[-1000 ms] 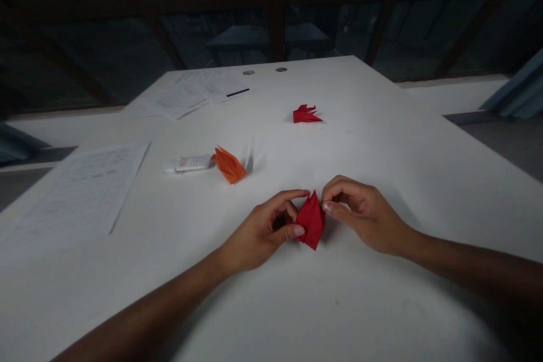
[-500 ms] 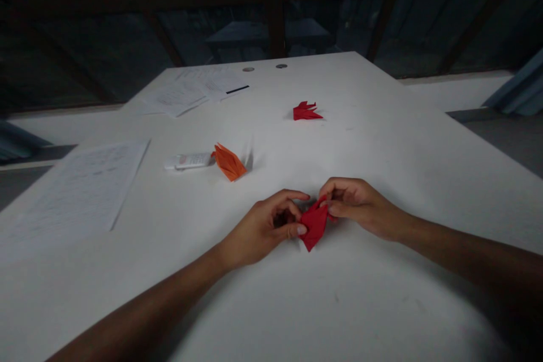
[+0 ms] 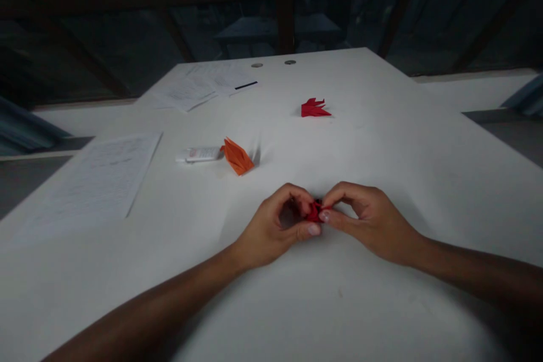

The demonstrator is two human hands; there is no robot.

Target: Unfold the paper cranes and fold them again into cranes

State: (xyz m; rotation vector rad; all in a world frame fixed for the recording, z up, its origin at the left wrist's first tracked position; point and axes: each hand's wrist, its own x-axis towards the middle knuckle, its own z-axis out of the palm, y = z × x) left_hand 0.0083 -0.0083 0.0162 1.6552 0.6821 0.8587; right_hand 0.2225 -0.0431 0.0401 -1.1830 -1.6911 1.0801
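Between my two hands, near the middle of the white table (image 3: 382,153), is a small folded red paper (image 3: 314,212), mostly hidden by fingers. My left hand (image 3: 278,226) grips its left side, thumb in front and fingers curled behind. Thumb and forefinger of my right hand (image 3: 369,218) pinch its right side. Farther back lies another red folded paper figure (image 3: 314,108) with pointed ends. An orange folded paper figure (image 3: 237,157) stands left of my hands, its tip beside a white labelled object (image 3: 199,154).
Printed sheets (image 3: 97,175) lie at the left, and more papers (image 3: 199,87) are at the back left with a dark strip (image 3: 246,85) on them. Two round discs, one on the left (image 3: 257,65) and one on the right (image 3: 290,62), sit by the far edge.
The red paper between my hands has turned and now shows much less of its surface. My left fingers have closed further around it. The whole view has shifted slightly.
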